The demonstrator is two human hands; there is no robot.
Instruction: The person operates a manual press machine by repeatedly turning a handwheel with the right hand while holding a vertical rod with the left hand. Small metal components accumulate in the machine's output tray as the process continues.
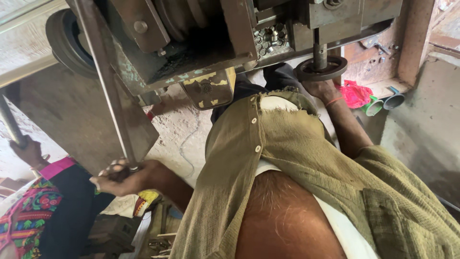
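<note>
I see my left hand (120,176) closed around the foot of the long grey steel lever (108,91), my right hand (322,89) pinching the dark round metal ring (321,68) under the press spindle. Lever: heavy, rigid. Ring: stiff, oily; hold the rim.

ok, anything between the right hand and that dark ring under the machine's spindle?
Nothing visible. The right hand is already against the near underside of the dark ring around the vertical spindle; no object sits between them. The left hand is closed on the end of the long metal lever.
</note>
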